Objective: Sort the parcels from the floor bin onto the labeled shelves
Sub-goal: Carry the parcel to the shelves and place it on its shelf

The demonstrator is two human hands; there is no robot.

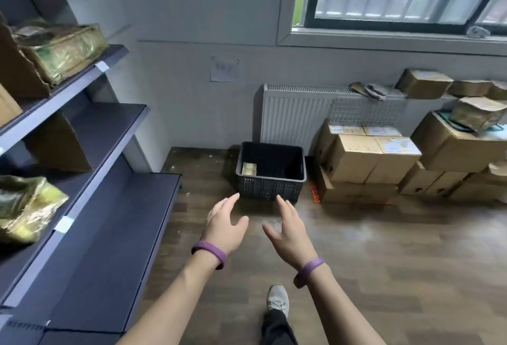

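Both hands out, reaching toward the floor bin

Left hand (226, 225) and right hand (292, 230), fingers spread, empty. One tape-wrapped parcel (249, 169) lies in the black bin's (270, 187) left corner: probably light, stiff, slick; grip its two long sides.

shelf tags (102, 66), wall sheet (224, 69), box labels (393, 146) unreadable
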